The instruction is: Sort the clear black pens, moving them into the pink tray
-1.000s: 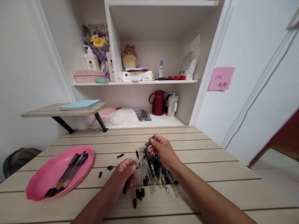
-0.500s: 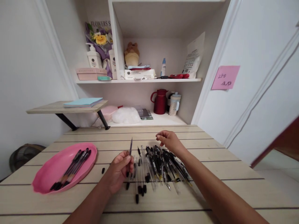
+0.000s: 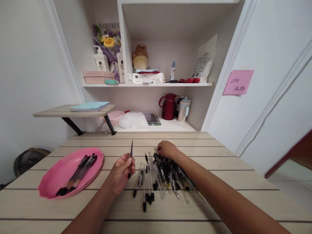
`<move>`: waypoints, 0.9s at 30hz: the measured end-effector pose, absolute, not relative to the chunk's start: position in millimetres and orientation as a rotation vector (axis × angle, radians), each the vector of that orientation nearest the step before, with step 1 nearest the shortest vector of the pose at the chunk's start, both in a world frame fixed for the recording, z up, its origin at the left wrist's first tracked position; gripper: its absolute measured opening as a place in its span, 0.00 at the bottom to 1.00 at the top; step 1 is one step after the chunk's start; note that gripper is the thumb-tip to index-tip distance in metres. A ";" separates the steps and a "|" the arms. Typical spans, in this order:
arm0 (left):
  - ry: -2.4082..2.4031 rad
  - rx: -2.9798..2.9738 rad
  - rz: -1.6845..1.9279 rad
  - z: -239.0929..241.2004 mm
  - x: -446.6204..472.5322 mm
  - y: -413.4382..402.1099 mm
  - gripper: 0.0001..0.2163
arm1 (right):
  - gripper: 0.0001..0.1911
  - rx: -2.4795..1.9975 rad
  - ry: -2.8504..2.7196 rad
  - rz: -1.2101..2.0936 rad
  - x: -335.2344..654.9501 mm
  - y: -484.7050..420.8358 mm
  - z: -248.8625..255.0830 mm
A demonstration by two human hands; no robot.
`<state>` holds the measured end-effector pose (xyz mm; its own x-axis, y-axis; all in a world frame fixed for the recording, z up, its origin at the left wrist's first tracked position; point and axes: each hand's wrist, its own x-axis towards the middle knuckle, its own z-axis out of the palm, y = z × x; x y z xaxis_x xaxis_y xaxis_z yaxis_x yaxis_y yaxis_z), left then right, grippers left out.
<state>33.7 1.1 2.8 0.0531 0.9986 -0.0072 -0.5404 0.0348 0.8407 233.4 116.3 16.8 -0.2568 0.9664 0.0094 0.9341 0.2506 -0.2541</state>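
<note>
My left hand (image 3: pixel 121 173) is closed round a thin dark pen refill (image 3: pixel 131 152), which it holds upright with the tip pointing up. My right hand (image 3: pixel 166 149) rests with curled fingers on the far edge of a heap of black and clear pens (image 3: pixel 162 174) in the middle of the wooden table (image 3: pixel 219 156). What its fingers grip, if anything, is hidden. A pink oval tray (image 3: pixel 54 179) at the left holds several black pens (image 3: pixel 78 174).
A raised wooden stand (image 3: pixel 60 113) with a blue notebook stands at the back left. Shelves behind the table hold a red jug (image 3: pixel 168 106), a mug, bottles and boxes. A pink sticky note (image 3: pixel 238 82) is on the wall to the right.
My hands have parted: the left now holds the refill upright, and the right has dropped onto the far side of the pen heap. The view has shifted a little.
</note>
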 end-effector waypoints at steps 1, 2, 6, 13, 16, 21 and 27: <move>0.761 0.788 1.374 2.6 33.7 1.4 0.08 | 0.10 -1.830 -2.353 0.287 231.0 118.3 14.9; 0.765 0.788 1.373 2.6 33.8 1.6 0.08 | 0.11 -1.853 -2.354 0.281 229.2 120.2 13.0; 0.777 0.795 1.365 2.7 34.3 1.8 0.08 | 0.14 -1.929 -2.336 0.285 226.5 126.5 7.2; 0.793 0.836 1.339 -0.1 34.9 2.0 0.08 | 0.17 -2.001 -2.188 0.443 227.9 135.3 -0.4; 0.799 0.849 1.329 -0.2 35.8 1.6 0.09 | 0.12 -1.976 -2.100 0.577 232.7 139.4 -0.3; 0.828 0.871 1.293 0.1 38.1 -0.2 0.08 | 0.10 -1.833 -1.908 0.737 243.3 138.2 6.0; 0.847 0.913 1.255 -1.9 40.7 -2.2 0.08 | 0.09 -1.684 -1.770 0.837 247.1 129.3 5.2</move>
<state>40.7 -2.2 -1.9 0.1233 0.9919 -0.0317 -0.4005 0.0790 0.9129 247.1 129.3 5.2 -0.0620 0.9977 -0.0272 0.6540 0.0200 -0.7562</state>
